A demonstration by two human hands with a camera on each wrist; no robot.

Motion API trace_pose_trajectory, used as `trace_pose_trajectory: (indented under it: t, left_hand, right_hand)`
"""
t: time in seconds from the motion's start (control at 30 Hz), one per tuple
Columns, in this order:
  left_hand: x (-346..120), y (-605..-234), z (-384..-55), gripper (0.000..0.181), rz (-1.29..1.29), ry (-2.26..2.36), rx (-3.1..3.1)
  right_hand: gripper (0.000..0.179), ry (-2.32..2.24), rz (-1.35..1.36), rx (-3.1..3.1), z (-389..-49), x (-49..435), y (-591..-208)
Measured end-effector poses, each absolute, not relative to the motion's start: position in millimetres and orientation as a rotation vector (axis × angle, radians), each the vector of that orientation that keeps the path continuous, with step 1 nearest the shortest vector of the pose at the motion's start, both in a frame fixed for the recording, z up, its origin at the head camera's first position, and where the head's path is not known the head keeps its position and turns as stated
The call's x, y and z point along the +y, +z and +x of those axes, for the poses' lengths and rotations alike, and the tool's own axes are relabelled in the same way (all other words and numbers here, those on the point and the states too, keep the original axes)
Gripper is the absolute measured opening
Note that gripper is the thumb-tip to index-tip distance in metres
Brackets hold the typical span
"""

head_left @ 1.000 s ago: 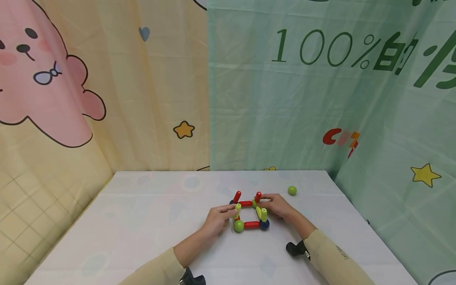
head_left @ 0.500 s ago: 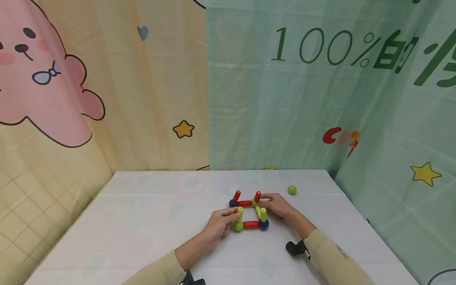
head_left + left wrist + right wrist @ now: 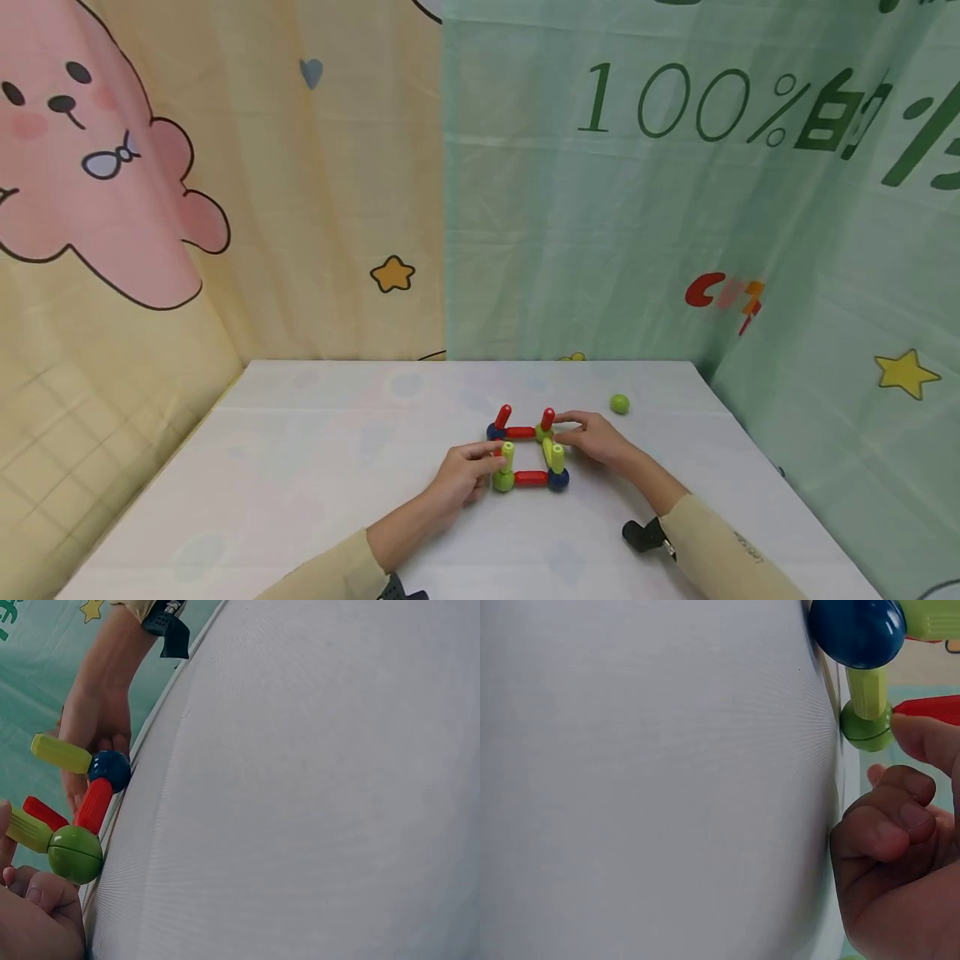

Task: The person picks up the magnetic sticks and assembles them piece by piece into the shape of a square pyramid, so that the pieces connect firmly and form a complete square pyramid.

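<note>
A square frame of toy building rods and balls lies on the white table. Red rods (image 3: 531,478) link its corner balls at front and back, and short rods stand up from the corners. My left hand (image 3: 459,482) pinches the upright lime-green rod (image 3: 507,457) over the front-left green ball (image 3: 76,853). Beside the back-right corner, my right hand (image 3: 597,437) has its index fingertip right at the upright red rod (image 3: 548,419). Its thumb lies close to the green ball (image 3: 866,729), the other fingers loosely curled. A dark blue ball (image 3: 558,479) forms the front-right corner.
A loose green ball (image 3: 619,404) lies on the table (image 3: 337,483), behind the right hand. Printed curtains (image 3: 570,250) hang along the table's back and sides. A black wrist camera (image 3: 643,536) sits under the right sleeve.
My left hand has moved from the frame's left side toward me, to the front-left upright rod. My right hand has drawn slightly right, its thumb moving off the back-right corner.
</note>
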State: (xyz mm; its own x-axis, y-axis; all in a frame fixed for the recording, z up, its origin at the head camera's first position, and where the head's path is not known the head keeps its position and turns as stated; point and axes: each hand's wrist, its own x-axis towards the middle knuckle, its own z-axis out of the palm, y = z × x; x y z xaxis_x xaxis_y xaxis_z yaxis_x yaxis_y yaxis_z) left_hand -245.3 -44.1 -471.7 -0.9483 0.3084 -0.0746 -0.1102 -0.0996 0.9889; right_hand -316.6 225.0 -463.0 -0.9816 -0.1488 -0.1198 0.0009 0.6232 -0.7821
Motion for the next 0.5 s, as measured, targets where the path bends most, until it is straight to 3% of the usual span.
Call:
trace_pose_trajectory:
  t: [0.17,0.37,0.5]
  left_hand:
    - [-41.0,-470.1,-246.6,0.043,0.216,2.084,1.978]
    - [-40.6,-469.1,-248.2,0.040,0.205,2.059,2.046]
    - [-39.8,-470.2,-248.6,0.039,0.205,2.035,2.098]
  right_hand:
    - [0.016,-1.212,-0.240,2.676,-293.3,236.1,-447.5]
    - [0.036,-1.190,-0.472,2.523,-270.2,237.4,-428.9]
    - [0.035,-1.191,-0.515,2.518,-264.0,233.3,-428.2]
